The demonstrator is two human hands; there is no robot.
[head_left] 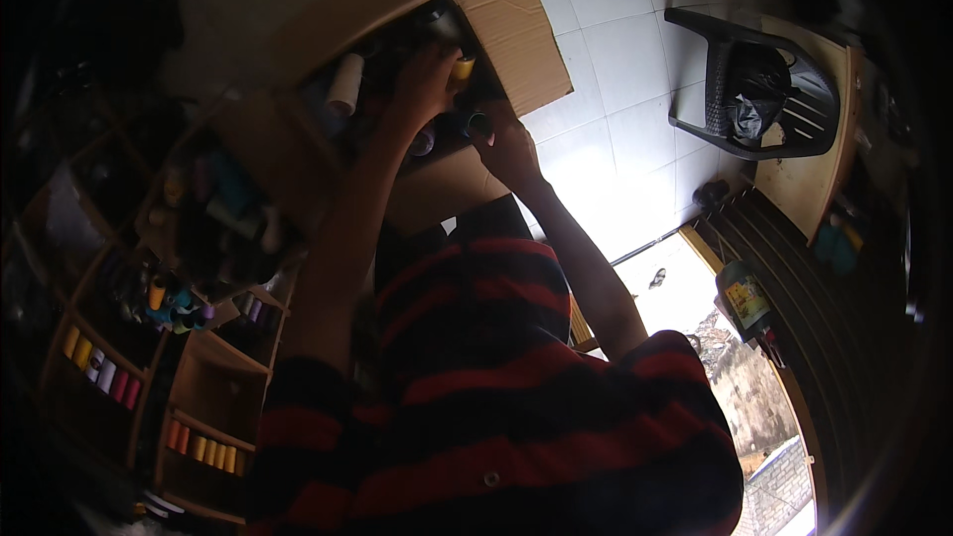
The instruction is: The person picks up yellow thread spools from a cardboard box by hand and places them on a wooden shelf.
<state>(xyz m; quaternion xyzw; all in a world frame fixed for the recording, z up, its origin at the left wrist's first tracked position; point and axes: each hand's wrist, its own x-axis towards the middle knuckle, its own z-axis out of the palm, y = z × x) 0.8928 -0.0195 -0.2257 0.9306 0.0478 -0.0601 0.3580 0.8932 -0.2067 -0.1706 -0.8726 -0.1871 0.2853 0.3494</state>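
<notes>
Plainly, both your hands are at the open box [444, 189], with spools of thread lying around your fingers. Your left hand [425, 87] reaches farther in, its fingers bent, and the yellow spool [463, 68] sits right at their right side; in this dim light it is not possible to tell whether they pinch it or only lie against it. Your right hand [513, 151] is lower and to the right, over the box's near right part, with thumb and fingers closed around the dark spool [477, 123], whose teal rim shows just left of the fingertips. Between your two hands, a little nearer your body than the left fingers, lies the purple spool [424, 142]. To the left of your left fingers, apart from them, the cream cone [345, 84] leans at a slant. Beyond your right fingers one flap [511, 40] folds outward over the tiled floor [630, 65], and above your left fingers another flap spreads away from you. Well off to the right of your right fingers stands the black chair [822, 104] with a black bag [756, 104] on its seat. Far to the left of your left fingers, and closer to your body, the shelves [220, 377] hold rows of yellow, white, pink and orange spools [209, 452].
</notes>
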